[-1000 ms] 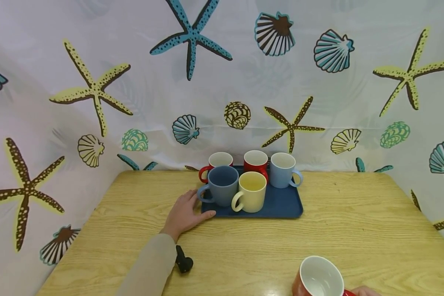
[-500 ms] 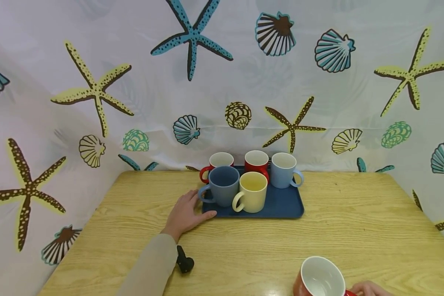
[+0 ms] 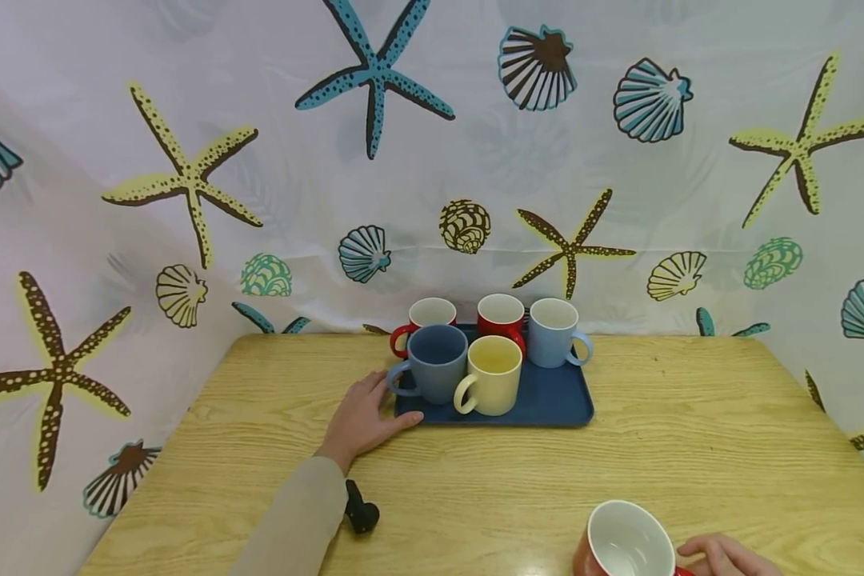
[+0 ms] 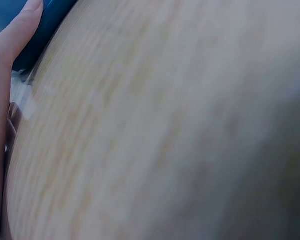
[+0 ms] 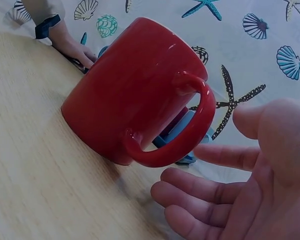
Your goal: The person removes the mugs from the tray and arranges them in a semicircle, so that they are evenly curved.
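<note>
A red mug [image 3: 622, 544] with a white inside stands upright at the front of the table, its handle toward the right. Beside that handle is my right hand [image 3: 727, 558], fingers loosely spread; the right wrist view shows a gap between the fingertips [image 5: 162, 192] and the handle [image 5: 202, 120]. My left hand [image 3: 360, 420] lies at the left front corner of a dark blue tray [image 3: 547, 404], thumb [image 4: 22, 30] on its front edge. On the tray are a grey-blue mug [image 3: 438, 372], a cream mug [image 3: 495, 388], a light blue mug [image 3: 550, 340] and two red mugs at the back.
A patterned curtain [image 3: 403, 200] with starfish and shells hangs right behind the wooden table [image 3: 691, 432] and along both sides. A small black device [image 3: 362, 512] sits at the left wrist. The tray's right front part is bare.
My right hand has drawn off the front red mug's handle and shows more in the head view. That mug, the left hand and the tray stay put.
</note>
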A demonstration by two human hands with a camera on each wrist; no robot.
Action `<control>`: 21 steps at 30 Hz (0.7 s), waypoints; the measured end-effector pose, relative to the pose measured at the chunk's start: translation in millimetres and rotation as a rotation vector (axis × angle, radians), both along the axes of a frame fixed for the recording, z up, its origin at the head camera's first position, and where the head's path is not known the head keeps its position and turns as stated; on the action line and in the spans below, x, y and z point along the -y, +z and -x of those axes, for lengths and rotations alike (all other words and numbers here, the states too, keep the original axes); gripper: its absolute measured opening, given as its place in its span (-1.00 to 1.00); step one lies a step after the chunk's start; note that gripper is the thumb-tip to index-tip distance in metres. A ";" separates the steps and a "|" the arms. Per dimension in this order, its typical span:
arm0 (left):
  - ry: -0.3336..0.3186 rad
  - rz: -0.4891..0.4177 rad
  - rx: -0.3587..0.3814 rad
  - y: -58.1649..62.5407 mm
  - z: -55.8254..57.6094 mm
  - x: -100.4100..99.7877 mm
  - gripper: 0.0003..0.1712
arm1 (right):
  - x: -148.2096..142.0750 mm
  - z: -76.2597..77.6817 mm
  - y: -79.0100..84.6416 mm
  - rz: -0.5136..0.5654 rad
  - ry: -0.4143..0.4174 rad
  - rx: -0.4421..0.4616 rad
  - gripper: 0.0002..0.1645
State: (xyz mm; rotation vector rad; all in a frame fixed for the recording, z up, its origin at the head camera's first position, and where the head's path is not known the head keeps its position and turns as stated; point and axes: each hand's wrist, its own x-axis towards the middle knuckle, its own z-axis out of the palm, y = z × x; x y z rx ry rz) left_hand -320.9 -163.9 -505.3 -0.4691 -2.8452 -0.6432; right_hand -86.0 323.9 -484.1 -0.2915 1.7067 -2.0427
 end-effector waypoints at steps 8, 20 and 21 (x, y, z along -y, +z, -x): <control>-0.005 -0.003 -0.006 0.6 -0.3 0.7 0.12 | -1.3 12.1 9.8 -0.010 0.087 0.019 -0.60; 0.008 -0.001 0.013 0.5 -1.4 0.6 0.14 | -0.8 21.7 24.2 -0.049 0.070 0.049 -0.60; 0.010 0.001 0.016 0.5 -1.4 0.5 0.14 | -1.0 22.9 24.9 -0.041 0.075 0.054 -0.60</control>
